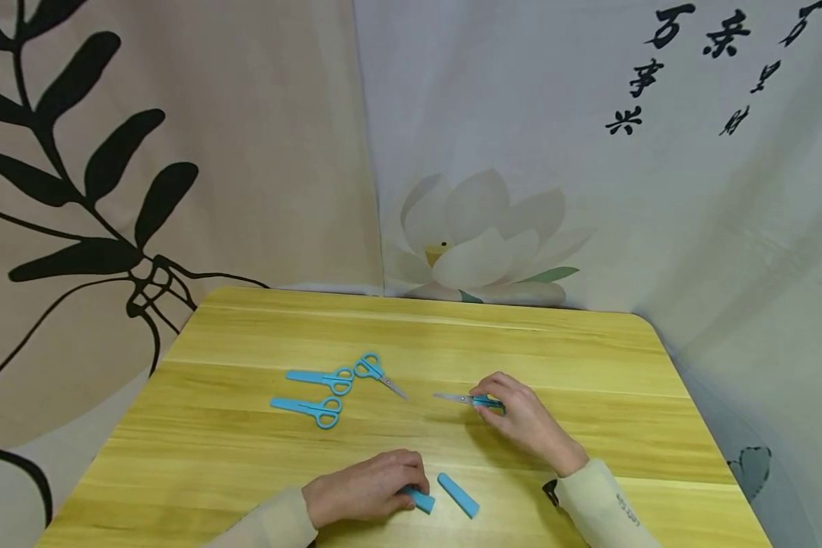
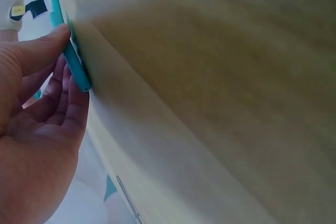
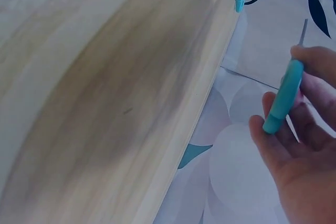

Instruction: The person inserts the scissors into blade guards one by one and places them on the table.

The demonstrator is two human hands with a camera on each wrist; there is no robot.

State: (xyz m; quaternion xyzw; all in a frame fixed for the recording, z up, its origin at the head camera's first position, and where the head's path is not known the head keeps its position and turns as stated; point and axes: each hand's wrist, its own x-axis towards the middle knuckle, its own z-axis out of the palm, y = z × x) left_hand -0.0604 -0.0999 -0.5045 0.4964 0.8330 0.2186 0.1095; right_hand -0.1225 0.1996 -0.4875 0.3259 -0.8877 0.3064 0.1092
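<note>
My right hand (image 1: 520,415) pinches a pair of blue-handled scissors (image 3: 285,95) by the handles, the bare metal blades pointing left in the head view. Near the front of the table, my left hand (image 1: 377,483) holds a blue scissors cover (image 2: 76,61) between thumb and fingers. Just right of that hand lies a second blue cover (image 1: 458,495). Left of centre, one pair of scissors (image 1: 377,371) lies with its blades bare. Beside it are two more pairs, upper (image 1: 322,378) and lower (image 1: 310,409), their blades covered in blue.
The wood-grained table (image 1: 555,342) has its far edge close to a hanging cloth backdrop (image 1: 281,152) printed with dark leaves, a pale lotus and black characters. The backdrop continues along the right side.
</note>
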